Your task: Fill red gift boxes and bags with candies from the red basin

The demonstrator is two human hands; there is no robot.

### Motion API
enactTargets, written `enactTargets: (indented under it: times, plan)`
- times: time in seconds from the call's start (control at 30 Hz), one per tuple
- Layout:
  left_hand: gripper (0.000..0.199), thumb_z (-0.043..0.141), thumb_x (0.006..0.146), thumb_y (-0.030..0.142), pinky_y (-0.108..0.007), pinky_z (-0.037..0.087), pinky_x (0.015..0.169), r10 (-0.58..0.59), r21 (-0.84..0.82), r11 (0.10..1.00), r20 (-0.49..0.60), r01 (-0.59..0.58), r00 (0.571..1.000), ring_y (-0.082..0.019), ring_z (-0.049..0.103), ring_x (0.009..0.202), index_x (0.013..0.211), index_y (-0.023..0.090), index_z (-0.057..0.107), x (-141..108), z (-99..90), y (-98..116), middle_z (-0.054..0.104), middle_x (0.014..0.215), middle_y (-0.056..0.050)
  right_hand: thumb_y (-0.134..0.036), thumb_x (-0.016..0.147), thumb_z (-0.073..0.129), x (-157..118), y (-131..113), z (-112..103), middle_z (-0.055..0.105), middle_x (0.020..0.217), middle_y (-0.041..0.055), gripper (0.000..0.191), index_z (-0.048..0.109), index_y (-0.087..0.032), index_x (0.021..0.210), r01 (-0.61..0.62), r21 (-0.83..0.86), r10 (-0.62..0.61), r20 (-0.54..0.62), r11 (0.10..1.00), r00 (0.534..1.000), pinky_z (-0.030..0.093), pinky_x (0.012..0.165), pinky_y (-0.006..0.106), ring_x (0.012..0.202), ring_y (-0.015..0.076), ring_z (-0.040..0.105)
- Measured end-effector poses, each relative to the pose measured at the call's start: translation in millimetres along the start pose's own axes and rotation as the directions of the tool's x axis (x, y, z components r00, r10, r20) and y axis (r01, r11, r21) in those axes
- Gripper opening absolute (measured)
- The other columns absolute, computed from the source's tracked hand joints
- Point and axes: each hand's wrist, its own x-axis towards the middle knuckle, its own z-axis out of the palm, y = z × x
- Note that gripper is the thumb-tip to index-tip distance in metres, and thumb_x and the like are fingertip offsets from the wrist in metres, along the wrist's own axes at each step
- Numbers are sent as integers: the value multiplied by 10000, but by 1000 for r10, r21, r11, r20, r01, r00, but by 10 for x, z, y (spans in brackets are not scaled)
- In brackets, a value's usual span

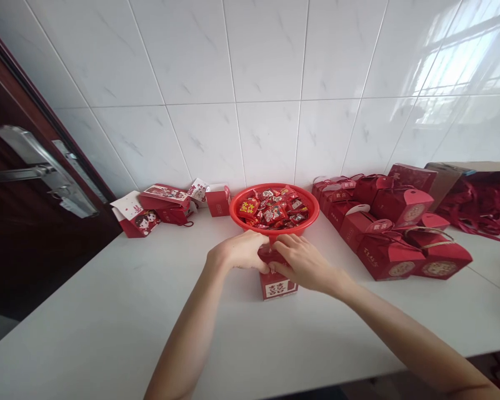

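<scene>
A small red box [278, 288] with a white patterned panel stands upright on the white table [233, 344], just in front of a red basket [312, 214] of wrapped candies [275, 208]. At the left side of the box's top, my left hand [242, 250] pinches the upper edge with bent fingers. My right hand [302, 260] grips the same top from the right, its thumb close to the left thumb. Both hands cover most of the box's upper part.
Several red boxes [385, 253] tied with cord stand at the right, beside a carton [445, 186] of dark red ribbons [470, 208]. More red and white boxes [166, 203] sit at the back left. A tiled wall [266, 128] rises behind; a dark door [16, 222] is at left.
</scene>
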Motion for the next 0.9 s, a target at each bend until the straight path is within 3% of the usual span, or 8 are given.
enactTargets:
  times: [0.17,0.3,0.47,0.57,0.77,0.9]
  plan:
    - [174,670,638,303,-272,369,503,-56,28,998,33,55,998,-191,584,711,692,215,531,20,21,24,609,900,-24,-246,996,531,-149,-204,180,636,1166,159,189,635,-163,1130,-172,-130,162,-79,977,984,508,867,418,1058,289,626]
    - [194,675,624,296,-266,369,514,-59,17,998,45,59,997,-181,574,682,688,214,511,24,48,89,615,844,-15,-268,1014,488,-240,-267,186,626,1203,159,220,625,-172,1157,-245,-111,236,-90,963,968,532,847,421,1032,284,645]
    - [191,636,677,313,-282,339,476,-69,18,998,38,68,997,-160,512,591,643,220,473,8,64,210,594,778,-11,-372,1022,453,-409,-241,223,486,1465,186,415,509,-204,1398,-204,16,205,-70,979,976,519,972,499,1337,347,498]
    - [206,630,703,318,-285,317,461,-63,28,998,18,62,998,-151,494,557,631,217,466,0,82,267,595,774,-18,-430,979,530,-471,-227,272,413,1525,209,514,477,-206,1439,-233,54,237,-78,971,968,492,1009,562,1415,388,402]
    - [151,557,807,322,-284,363,508,12,4,1000,28,-12,1000,-207,609,685,705,216,589,-63,101,316,655,771,-30,-309,868,670,-499,-165,370,539,1421,151,485,571,-234,1337,-213,177,249,-216,961,944,516,982,526,1263,339,537]
    - [296,523,885,479,-286,440,638,150,-42,988,48,-148,988,-238,664,868,944,257,710,-127,66,298,722,920,-29,-305,786,734,-661,-10,336,611,1316,120,512,620,-256,1283,-98,280,192,-329,955,925,521,985,492,1183,309,584]
